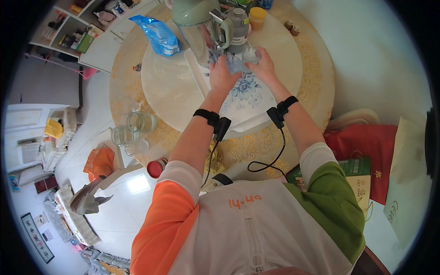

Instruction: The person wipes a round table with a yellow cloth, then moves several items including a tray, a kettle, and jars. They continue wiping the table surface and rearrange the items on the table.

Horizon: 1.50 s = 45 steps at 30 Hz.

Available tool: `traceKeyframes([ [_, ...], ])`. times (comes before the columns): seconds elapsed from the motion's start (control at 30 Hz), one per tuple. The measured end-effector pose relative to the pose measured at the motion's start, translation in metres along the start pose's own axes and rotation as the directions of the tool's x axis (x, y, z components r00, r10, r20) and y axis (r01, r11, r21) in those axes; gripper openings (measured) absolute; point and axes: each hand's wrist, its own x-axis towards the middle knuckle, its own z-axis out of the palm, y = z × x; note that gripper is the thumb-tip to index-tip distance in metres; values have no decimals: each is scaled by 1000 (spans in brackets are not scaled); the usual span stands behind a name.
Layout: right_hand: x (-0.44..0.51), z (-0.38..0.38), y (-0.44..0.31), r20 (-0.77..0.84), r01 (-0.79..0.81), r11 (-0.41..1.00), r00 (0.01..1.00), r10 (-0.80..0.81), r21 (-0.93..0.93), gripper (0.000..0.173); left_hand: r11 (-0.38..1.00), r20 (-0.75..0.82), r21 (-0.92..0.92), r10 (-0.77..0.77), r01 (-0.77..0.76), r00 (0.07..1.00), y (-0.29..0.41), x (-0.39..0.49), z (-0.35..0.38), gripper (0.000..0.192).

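Observation:
At the far end of the white flower-patterned tray (247, 118), my left hand (223, 76) has its fingers around the near side of a clear glass (233, 63). My right hand (263, 66) grips another clear glass (252, 55) just to the right of it. Behind the glasses stand a grey-lidded bottle (238, 32) and a large pale green jug (196, 27) with a metal-trimmed handle. Both wrists wear black straps with cabled modules. The undersides of the glasses are partly hidden by my fingers.
Several empty glass jars and cups (135, 122) stand at the table's left edge, near a red-topped tin (156, 169). A blue plastic bag (161, 37) lies left of the jug. A yellow-lidded jar (257, 18) and two small brown cylinders (295, 30) are at the back right.

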Motion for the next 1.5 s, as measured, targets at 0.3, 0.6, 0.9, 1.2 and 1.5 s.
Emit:
traceKeyframes([
  [0.3, 2, 2, 14, -2, 14, 1000, 1000, -14, -11, 86, 988, -190, -143, 34, -61, 981, -17, 3, 18, 94],
  [0.6, -82, 9, -83, 202, -36, 974, 979, -10, 224, 42, 920, -270, -373, -231, 119, 935, -48, -101, -79, 44],
  [0.9, -131, 195, -202, 739, 308, 929, 572, -355, 207, 76, 891, -651, -42, -368, 453, 664, -144, -227, -225, 49],
  [1.2, -148, 286, -215, 743, 230, 964, 621, -249, 131, 116, 707, -546, 10, -589, 707, 596, -214, -272, -257, 90],
  [1.5, -117, 275, -203, 574, 25, 945, 789, -219, 326, 70, 770, -550, -41, -550, 637, 629, -246, -254, -237, 89],
])
